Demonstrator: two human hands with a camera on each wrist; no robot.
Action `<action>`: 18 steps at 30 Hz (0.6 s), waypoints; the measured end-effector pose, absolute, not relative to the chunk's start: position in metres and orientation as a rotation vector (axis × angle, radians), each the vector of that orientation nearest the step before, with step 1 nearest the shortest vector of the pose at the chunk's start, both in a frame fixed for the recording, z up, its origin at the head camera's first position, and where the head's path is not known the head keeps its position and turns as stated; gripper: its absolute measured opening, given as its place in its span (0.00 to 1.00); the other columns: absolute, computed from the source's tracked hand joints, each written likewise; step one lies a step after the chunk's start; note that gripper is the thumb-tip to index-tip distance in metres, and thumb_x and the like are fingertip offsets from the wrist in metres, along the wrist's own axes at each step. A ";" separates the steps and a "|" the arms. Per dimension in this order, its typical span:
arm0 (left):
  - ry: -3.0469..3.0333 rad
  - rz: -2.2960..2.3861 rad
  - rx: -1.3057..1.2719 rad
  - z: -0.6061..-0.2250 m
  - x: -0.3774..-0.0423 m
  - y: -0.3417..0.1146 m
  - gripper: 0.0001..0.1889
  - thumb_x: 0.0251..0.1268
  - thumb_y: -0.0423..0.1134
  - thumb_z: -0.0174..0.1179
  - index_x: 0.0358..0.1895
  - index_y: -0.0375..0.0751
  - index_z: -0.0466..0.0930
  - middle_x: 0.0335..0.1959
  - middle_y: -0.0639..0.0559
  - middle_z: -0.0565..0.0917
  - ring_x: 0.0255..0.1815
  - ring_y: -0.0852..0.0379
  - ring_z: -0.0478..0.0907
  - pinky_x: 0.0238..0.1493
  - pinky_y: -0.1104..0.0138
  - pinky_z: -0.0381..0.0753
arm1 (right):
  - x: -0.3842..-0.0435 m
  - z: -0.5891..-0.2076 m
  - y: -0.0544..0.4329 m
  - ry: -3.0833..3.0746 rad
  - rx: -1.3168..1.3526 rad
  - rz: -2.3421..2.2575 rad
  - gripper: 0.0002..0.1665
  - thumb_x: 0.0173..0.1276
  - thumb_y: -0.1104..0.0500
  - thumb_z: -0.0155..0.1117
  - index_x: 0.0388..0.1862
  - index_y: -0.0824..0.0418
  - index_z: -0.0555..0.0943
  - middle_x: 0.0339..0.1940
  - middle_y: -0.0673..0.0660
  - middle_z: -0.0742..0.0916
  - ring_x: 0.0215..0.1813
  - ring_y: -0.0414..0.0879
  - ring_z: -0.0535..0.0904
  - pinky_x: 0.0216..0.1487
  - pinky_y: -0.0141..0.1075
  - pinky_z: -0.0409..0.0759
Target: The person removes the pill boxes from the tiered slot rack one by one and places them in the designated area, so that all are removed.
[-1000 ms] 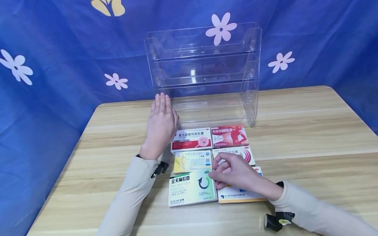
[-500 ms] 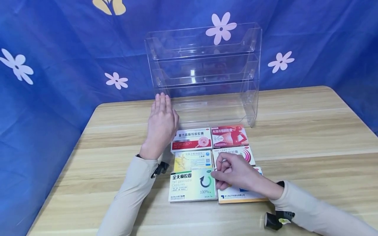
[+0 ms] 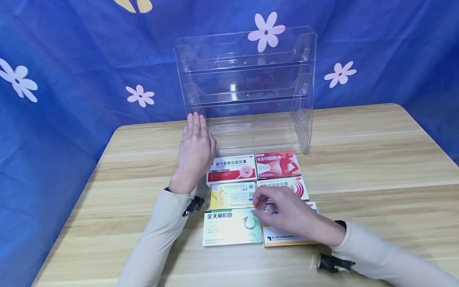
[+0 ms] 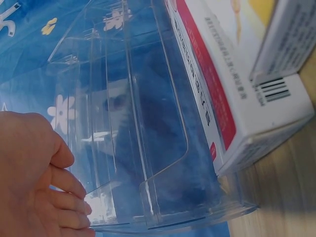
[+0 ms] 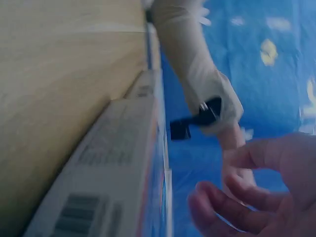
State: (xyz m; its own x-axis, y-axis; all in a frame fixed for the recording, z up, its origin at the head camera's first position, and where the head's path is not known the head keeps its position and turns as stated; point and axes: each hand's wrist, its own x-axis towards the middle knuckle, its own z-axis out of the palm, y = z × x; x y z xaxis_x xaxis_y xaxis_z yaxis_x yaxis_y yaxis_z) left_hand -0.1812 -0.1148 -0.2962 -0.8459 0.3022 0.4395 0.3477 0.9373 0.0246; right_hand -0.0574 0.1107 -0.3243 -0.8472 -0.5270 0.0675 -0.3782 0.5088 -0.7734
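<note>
My left hand [image 3: 196,153] has its fingers straight along the lower left side of a clear plastic display rack [image 3: 247,71]; its fingertips touch the rack's side in the left wrist view. Over the medicine boxes hovers my right hand [image 3: 283,207], fingers loosely bent around nothing. Under and beside it lie a green-and-white capsule box [image 3: 229,233], a yellow-and-white box [image 3: 227,195], and a white box with an orange edge [image 3: 290,239], partly hidden by the hand. Behind these are a white-and-red box [image 3: 229,171], a red box [image 3: 277,164], and a white box with pink rings [image 3: 300,189].
The boxes lie flat in two columns on a wooden table [image 3: 365,171], right in front of the rack. A blue curtain [image 3: 82,52] with white flowers hangs behind the table. Black wrist cameras [image 3: 193,205] are strapped to both sleeves.
The green-and-white box has slid slightly away from me, up against the yellow box. My right hand has since come off its corner, fingers loosening. The left hand stays at the rack.
</note>
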 end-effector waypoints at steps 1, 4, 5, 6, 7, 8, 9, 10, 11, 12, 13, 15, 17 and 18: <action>-2.651 -0.141 -0.469 -0.296 -0.181 -0.115 0.27 0.74 0.37 0.38 0.66 0.17 0.60 0.68 0.24 0.62 0.72 0.33 0.56 0.73 0.50 0.56 | -0.054 -0.324 0.107 2.623 -0.861 -1.153 0.12 0.61 0.57 0.70 0.43 0.57 0.81 0.38 0.46 0.84 0.42 0.39 0.78 0.46 0.34 0.81; -2.654 -0.136 -0.466 -0.296 -0.181 -0.115 0.27 0.74 0.37 0.38 0.67 0.18 0.60 0.68 0.25 0.62 0.72 0.33 0.56 0.73 0.50 0.56 | -0.043 -0.322 0.097 2.698 -1.054 -0.748 0.25 0.61 0.50 0.70 0.55 0.57 0.79 0.55 0.51 0.81 0.58 0.45 0.74 0.60 0.42 0.76; -2.656 -0.135 -0.464 -0.296 -0.180 -0.115 0.27 0.74 0.37 0.39 0.67 0.18 0.60 0.68 0.25 0.62 0.72 0.33 0.56 0.73 0.50 0.56 | -0.040 -0.323 0.093 2.707 -1.109 -0.612 0.29 0.61 0.48 0.70 0.59 0.57 0.77 0.59 0.53 0.79 0.62 0.47 0.72 0.64 0.43 0.73; -2.661 -0.139 -0.461 -0.296 -0.180 -0.115 0.27 0.74 0.37 0.38 0.67 0.18 0.60 0.68 0.25 0.62 0.72 0.33 0.56 0.73 0.51 0.56 | -0.037 -0.324 0.089 2.709 -1.153 -0.497 0.32 0.61 0.46 0.70 0.62 0.57 0.75 0.62 0.55 0.77 0.64 0.50 0.70 0.66 0.45 0.71; -2.667 -0.139 -0.460 -0.296 -0.180 -0.115 0.27 0.74 0.37 0.38 0.67 0.18 0.60 0.68 0.25 0.61 0.72 0.33 0.56 0.73 0.50 0.56 | -0.034 -0.325 0.086 2.713 -1.187 -0.394 0.36 0.61 0.45 0.70 0.65 0.57 0.73 0.64 0.57 0.75 0.66 0.53 0.68 0.67 0.46 0.70; -2.672 -0.140 -0.458 -0.295 -0.180 -0.115 0.27 0.74 0.37 0.38 0.67 0.18 0.59 0.68 0.25 0.61 0.72 0.33 0.56 0.73 0.51 0.55 | -0.032 -0.326 0.084 2.716 -1.207 -0.318 0.38 0.61 0.44 0.70 0.66 0.57 0.71 0.66 0.58 0.74 0.67 0.54 0.67 0.68 0.47 0.68; -2.678 -0.140 -0.457 -0.295 -0.180 -0.114 0.27 0.74 0.37 0.38 0.67 0.18 0.59 0.69 0.25 0.61 0.72 0.33 0.56 0.73 0.51 0.55 | -0.030 -0.327 0.081 2.729 -1.224 -0.262 0.39 0.61 0.44 0.69 0.67 0.57 0.70 0.66 0.59 0.73 0.68 0.56 0.67 0.68 0.48 0.67; -2.679 -0.140 -0.457 -0.295 -0.180 -0.114 0.27 0.74 0.37 0.38 0.67 0.18 0.59 0.69 0.25 0.61 0.72 0.33 0.55 0.73 0.51 0.55 | -0.029 -0.329 0.079 2.745 -1.228 -0.231 0.39 0.61 0.44 0.69 0.67 0.57 0.69 0.66 0.59 0.73 0.67 0.56 0.67 0.68 0.49 0.68; -2.680 -0.138 -0.457 -0.295 -0.179 -0.114 0.27 0.74 0.37 0.38 0.67 0.18 0.59 0.69 0.25 0.61 0.72 0.33 0.55 0.73 0.51 0.55 | -0.028 -0.330 0.078 2.761 -1.226 -0.214 0.39 0.61 0.44 0.70 0.67 0.57 0.69 0.65 0.59 0.74 0.66 0.55 0.68 0.67 0.49 0.68; -2.680 -0.136 -0.459 -0.294 -0.179 -0.114 0.27 0.74 0.37 0.37 0.67 0.18 0.59 0.69 0.25 0.61 0.72 0.33 0.55 0.73 0.51 0.55 | -0.028 -0.331 0.077 2.776 -1.220 -0.205 0.40 0.60 0.44 0.70 0.67 0.57 0.69 0.65 0.59 0.74 0.65 0.55 0.68 0.67 0.49 0.69; -2.678 -0.133 -0.460 -0.294 -0.179 -0.114 0.27 0.74 0.37 0.37 0.67 0.18 0.59 0.69 0.25 0.61 0.72 0.33 0.55 0.73 0.51 0.55 | -0.028 -0.332 0.077 2.794 -1.218 -0.194 0.40 0.60 0.44 0.71 0.67 0.58 0.69 0.64 0.58 0.74 0.64 0.54 0.69 0.66 0.48 0.70; -2.671 -0.129 -0.462 -0.294 -0.179 -0.113 0.26 0.74 0.37 0.37 0.67 0.18 0.60 0.68 0.25 0.61 0.72 0.33 0.56 0.73 0.51 0.56 | -0.029 -0.334 0.077 2.819 -1.211 -0.179 0.40 0.59 0.44 0.72 0.66 0.59 0.70 0.62 0.58 0.75 0.62 0.54 0.70 0.65 0.48 0.71; -2.667 -0.126 -0.461 -0.294 -0.180 -0.114 0.26 0.74 0.37 0.37 0.67 0.18 0.60 0.68 0.24 0.62 0.72 0.33 0.56 0.73 0.51 0.56 | -0.030 -0.334 0.077 2.834 -1.205 -0.169 0.42 0.58 0.44 0.73 0.66 0.59 0.70 0.60 0.58 0.76 0.61 0.53 0.70 0.64 0.48 0.71; -2.668 -0.127 -0.458 -0.294 -0.180 -0.114 0.27 0.74 0.37 0.37 0.67 0.18 0.60 0.68 0.24 0.61 0.72 0.33 0.56 0.73 0.51 0.56 | -0.030 -0.334 0.078 2.841 -1.205 -0.165 0.42 0.58 0.44 0.73 0.67 0.59 0.70 0.60 0.58 0.76 0.60 0.53 0.70 0.64 0.47 0.71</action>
State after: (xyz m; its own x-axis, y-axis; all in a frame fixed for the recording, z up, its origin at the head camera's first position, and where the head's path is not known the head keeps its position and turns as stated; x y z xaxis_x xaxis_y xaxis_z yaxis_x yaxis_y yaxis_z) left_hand -0.1801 -0.1142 -0.2945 -0.8536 0.2981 0.4271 0.3374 0.9412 0.0174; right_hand -0.0301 0.0776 -0.3340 -0.6946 -0.7194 -0.0056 -0.7139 0.6902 -0.1180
